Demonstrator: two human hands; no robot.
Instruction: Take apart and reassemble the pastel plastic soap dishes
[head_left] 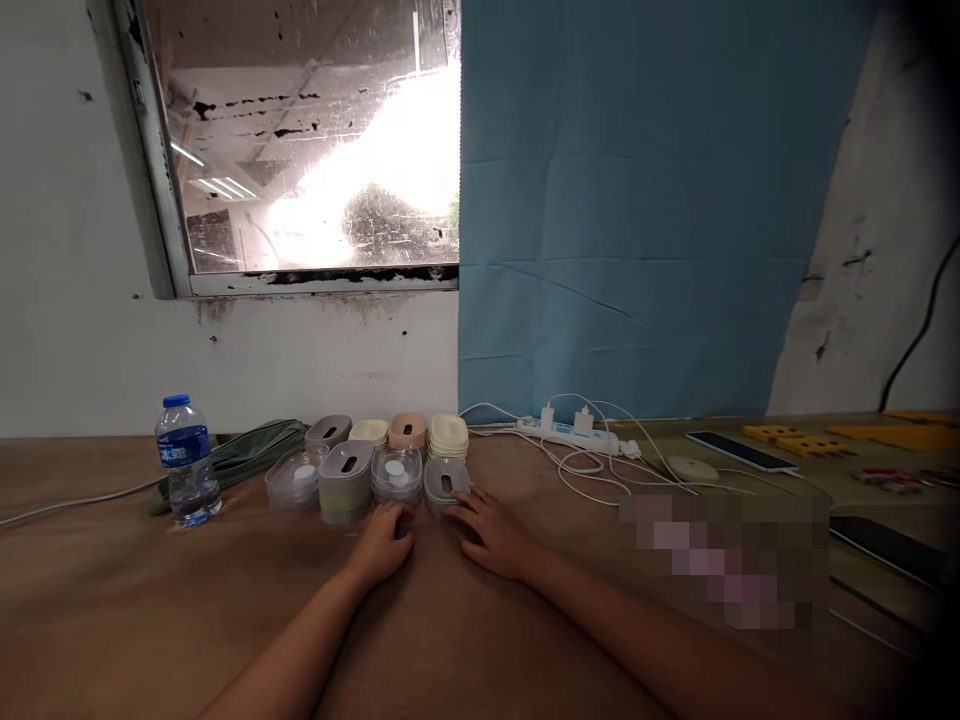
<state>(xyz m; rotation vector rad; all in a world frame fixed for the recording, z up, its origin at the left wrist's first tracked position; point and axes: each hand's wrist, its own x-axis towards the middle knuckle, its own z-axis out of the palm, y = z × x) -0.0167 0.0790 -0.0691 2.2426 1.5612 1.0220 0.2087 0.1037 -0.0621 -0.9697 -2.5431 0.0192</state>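
My left hand rests on the brown tabletop, its fingers loosely bent and reaching to the front of a stack of clear plastic lids with white round centres. I see nothing held in it. My right hand is open, fingers spread, with the fingertips at the right front side of a grey plastic container that has a dark slot in its top. Left of the clear stack stands another grey slotted container, with a yellowish-green layer below. A second clear lid stack is at the far left of the group.
Behind are pale yellow containers, an orange-beige one and a grey-brown one. A water bottle and dark green cloth lie left. Right are a power strip, white cables and a phone.
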